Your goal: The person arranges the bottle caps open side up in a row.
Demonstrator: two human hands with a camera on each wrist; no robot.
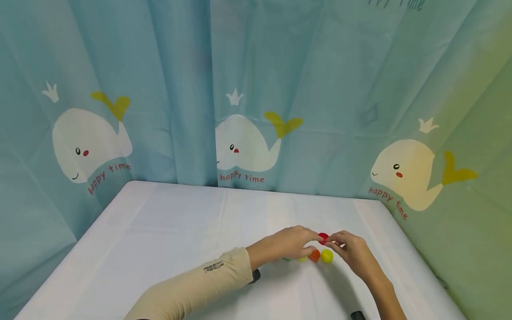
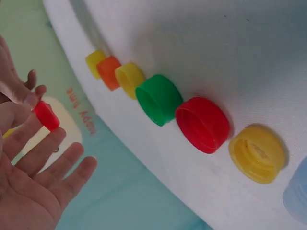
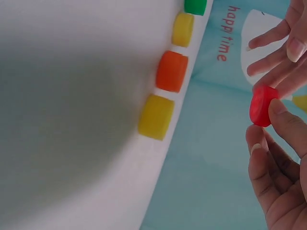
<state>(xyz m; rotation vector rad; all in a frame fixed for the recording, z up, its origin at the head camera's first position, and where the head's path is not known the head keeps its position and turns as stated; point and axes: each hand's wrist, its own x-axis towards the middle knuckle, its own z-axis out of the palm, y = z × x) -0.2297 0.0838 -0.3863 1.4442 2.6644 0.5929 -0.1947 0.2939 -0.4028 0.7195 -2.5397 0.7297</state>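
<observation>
A red bottle cap [image 1: 323,238] is up off the table between the two hands. My right hand [image 1: 354,251] pinches it, with the thumb [image 3: 283,115] on one side and curled fingers below in the right wrist view. My left hand [image 1: 294,241] reaches in from the other side, its fingers spread and nearly straight in the left wrist view, fingertips right at the edge of the red cap [image 2: 46,115]. Under the hands, a yellow cap [image 1: 326,256] and an orange cap [image 1: 314,255] lie on the table. Another yellow cap [image 1: 302,258] is partly hidden by the left hand.
The row of caps runs on in the left wrist view with a green cap [image 2: 158,99], a second red cap [image 2: 202,124], a further yellow cap [image 2: 259,153] and a pale blue translucent thing [image 2: 297,194]. The white table [image 1: 176,218] meets a blue whale-print curtain [image 1: 176,89].
</observation>
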